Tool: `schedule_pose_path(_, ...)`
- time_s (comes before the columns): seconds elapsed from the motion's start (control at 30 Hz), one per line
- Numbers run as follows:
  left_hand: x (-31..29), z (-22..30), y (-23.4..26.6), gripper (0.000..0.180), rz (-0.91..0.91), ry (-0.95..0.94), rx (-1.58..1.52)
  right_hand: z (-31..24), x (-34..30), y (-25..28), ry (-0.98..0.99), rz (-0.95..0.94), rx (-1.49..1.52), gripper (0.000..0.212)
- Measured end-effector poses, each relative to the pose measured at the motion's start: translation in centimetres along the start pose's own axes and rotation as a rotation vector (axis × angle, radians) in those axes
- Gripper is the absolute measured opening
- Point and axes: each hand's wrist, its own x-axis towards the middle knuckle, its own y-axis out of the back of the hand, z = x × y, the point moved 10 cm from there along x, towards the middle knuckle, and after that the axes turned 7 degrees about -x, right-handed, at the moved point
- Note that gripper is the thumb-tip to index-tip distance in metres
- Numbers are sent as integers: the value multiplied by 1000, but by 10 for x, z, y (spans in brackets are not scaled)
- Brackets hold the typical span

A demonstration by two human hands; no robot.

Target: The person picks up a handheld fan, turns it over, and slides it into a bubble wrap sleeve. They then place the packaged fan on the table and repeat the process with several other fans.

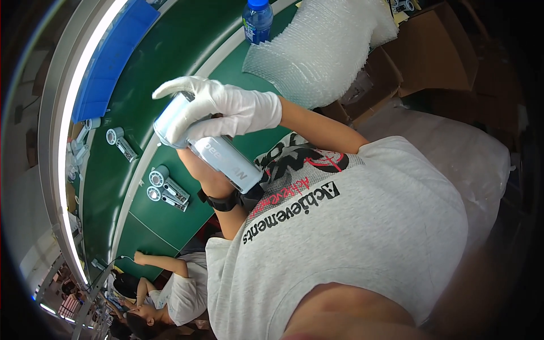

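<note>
My right hand [221,107], in a white glove, is wrapped round a pale blue handheld fan [229,164]. Its index finger sticks out past the fan's round head, while the thumb presses on the side. The fan is tilted, its handle slanting down toward my shirt. My left forearm [195,167], with a black band near the elbow, reaches up behind the fan's head; the fan and the glove hide that hand, so its fingers cannot be made out. Two similar fans [168,187] lie side by side on the green worktop [144,218], and another fan [122,144] lies farther off.
Bubble wrap [311,54] spreads beside a blue-capped bottle [258,22] at the top. An open cardboard box [430,51] stands at upper right. A blue bin [113,54] lines the far side, near more fans [79,150]. A co-worker [181,283] sits at lower left.
</note>
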Motion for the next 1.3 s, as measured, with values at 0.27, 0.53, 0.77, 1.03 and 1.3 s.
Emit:
schedule_pose_path(0.27,15,25,-5,56,83,-111,-23,-32,-42,-12,54,-95,-50,21)
schedule_pose_path(0.53,27,49,-5,66,71,-628,358,27,-67,-22,-586,180,265,54)
schedule_pose_path(0.77,53,8,16,74,179,-326,442,86,-99,-19,-851,-48,-158,49)
schedule_pose_path(1.03,64,-53,-5,69,-295,156,56,61,-98,-37,-878,72,1199,37)
schedule_pose_path(1.3,52,-158,0,48,-631,309,1018,28,-71,-30,-642,200,1892,41)
